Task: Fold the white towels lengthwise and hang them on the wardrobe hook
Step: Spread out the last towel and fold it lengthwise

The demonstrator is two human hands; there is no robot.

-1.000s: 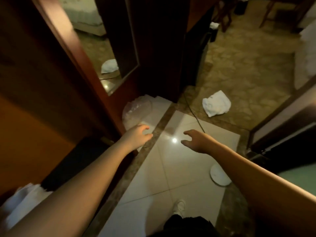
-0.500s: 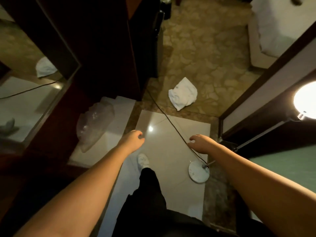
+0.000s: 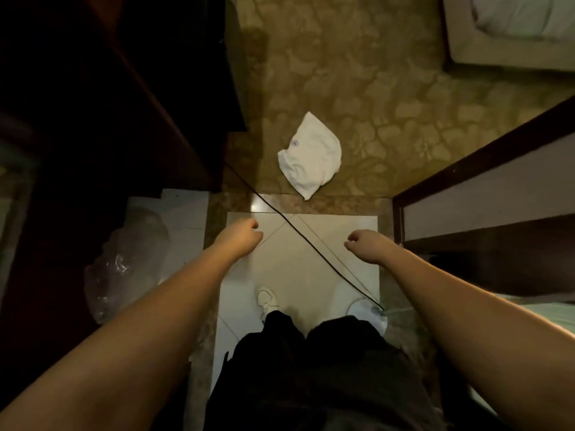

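A crumpled white towel (image 3: pixel 311 155) lies on the patterned brown carpet just past the edge of the white floor tiles. My left hand (image 3: pixel 241 239) hangs over the tiles below and to the left of the towel, its fingers loosely curled and holding nothing. Level with it, my right hand (image 3: pixel 365 245) hangs to the right, also loosely curled and holding nothing. Both hands are well short of the towel. The dark wooden wardrobe (image 3: pixel 109 98) fills the upper left; no hook shows on it.
A black cable (image 3: pixel 298 234) runs diagonally across the tiles to a white round lamp base (image 3: pixel 370 312) by my right foot. A clear plastic bag (image 3: pixel 124 269) lies at the wardrobe's foot. A dark door frame (image 3: pixel 466 194) stands right, a bed corner (image 3: pixel 510 29) top right.
My view has swung down and right, away from the wardrobe mirror, so the towel now lies straight ahead. Both hands have drawn in and their fingers have curled more.
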